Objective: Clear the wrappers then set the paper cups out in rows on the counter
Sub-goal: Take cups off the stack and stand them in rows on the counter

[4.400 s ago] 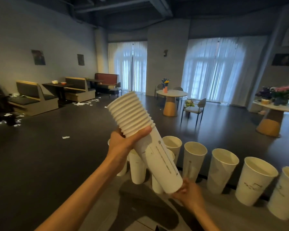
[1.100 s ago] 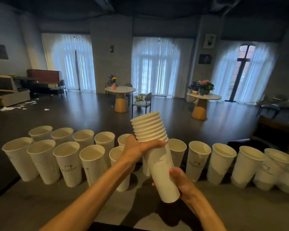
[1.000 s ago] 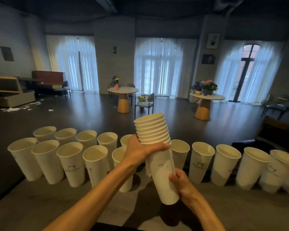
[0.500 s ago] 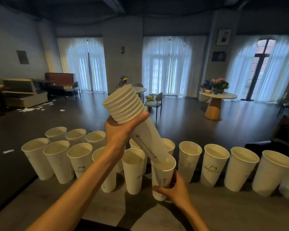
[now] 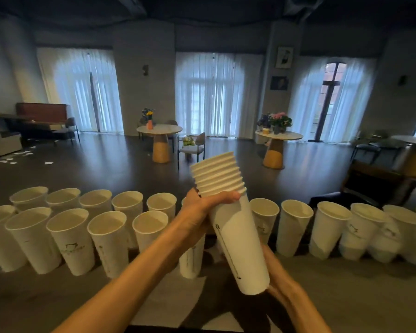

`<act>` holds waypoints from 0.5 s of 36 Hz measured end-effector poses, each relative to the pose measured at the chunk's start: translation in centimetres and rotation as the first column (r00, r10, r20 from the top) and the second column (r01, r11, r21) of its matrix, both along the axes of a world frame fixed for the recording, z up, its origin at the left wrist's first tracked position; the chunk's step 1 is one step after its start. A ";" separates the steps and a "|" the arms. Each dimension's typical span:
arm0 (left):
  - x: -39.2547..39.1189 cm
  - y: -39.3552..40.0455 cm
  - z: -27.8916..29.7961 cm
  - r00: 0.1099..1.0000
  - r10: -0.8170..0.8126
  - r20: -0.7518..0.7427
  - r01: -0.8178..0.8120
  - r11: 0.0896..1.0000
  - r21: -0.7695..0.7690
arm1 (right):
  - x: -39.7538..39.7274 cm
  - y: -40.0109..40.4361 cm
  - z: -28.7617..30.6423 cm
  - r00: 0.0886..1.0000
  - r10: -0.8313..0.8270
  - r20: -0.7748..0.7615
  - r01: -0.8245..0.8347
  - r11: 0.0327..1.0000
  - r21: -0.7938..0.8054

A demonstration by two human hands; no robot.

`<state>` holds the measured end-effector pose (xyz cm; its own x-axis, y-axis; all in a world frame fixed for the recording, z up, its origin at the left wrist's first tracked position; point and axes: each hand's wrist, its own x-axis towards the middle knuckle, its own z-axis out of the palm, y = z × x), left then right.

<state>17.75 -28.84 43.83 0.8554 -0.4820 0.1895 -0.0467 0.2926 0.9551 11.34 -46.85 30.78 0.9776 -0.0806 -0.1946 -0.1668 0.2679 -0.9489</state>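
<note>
Your left hand [image 5: 199, 212] reaches in from the lower left and grips a nested stack of paper cups [image 5: 228, 219] near its top, just under the ridged band of stacked rims. The thumb [image 5: 222, 196] lies curled across the near side of the stack, and the other fingers wrap round behind it, out of sight. The stack is held in the air above the counter [image 5: 358, 296], tilted so its rims lean up and to the left of your thumb while its base points down and to the right.

Your right hand [image 5: 277, 282] comes up from the lower right and holds the bottom cup of the stack at its base. Its fingers [image 5: 265, 254] curl up along the far right side of that cup; the thumb is hidden behind the cup, so how it lies cannot be told.

Single paper cups stand upright on the counter beyond your hands. To the left of your left hand are two rows: a near row [image 5: 70, 239] and, just behind it, a far row [image 5: 95, 200], cups close beside one another. To the right of your right hand a single row [image 5: 329, 227] runs toward the counter's right end, where the last cups crowd together and overlap.

Farther off, past the counter, are a dark floor with scraps of white paper [image 5: 15, 157] at far left, two round tables [image 5: 159, 129] with flowers, chairs, and tall curtained windows [image 5: 209, 92].
</note>
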 end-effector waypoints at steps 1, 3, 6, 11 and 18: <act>-0.3 -0.8 -0.6 1.000 0.025 -0.011 -0.025 1.000 0.019 | -0.4 -0.7 -0.3 0.994 0.063 0.090 -0.064 0.998 0.016; -0.8 -2.5 -1.7 0.998 0.054 -0.024 -0.053 0.998 0.035 | -2.0 -1.3 0.6 0.984 0.125 0.126 -0.137 0.986 0.098; -1.2 -3.8 -2.4 0.991 0.131 -0.026 -0.130 0.990 0.058 | -3.5 -1.8 1.4 0.983 0.138 0.122 -0.143 0.989 0.032; -1.0 -4.8 -1.9 0.956 0.290 0.044 -0.293 0.952 0.087 | -4.1 -3.5 0.8 0.998 -0.010 0.055 0.030 0.919 -0.392; -0.2 -2.9 1.1 0.894 0.440 0.080 -0.440 0.898 -0.023 | -1.4 -2.3 -3.4 0.996 -0.084 0.034 0.090 0.887 -0.452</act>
<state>17.60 -31.74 44.92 0.9616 -0.0588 0.2679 -0.2484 0.2279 0.9415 9.94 -49.19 27.38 0.9648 -0.2418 -0.1035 -0.1490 -0.1784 -0.9726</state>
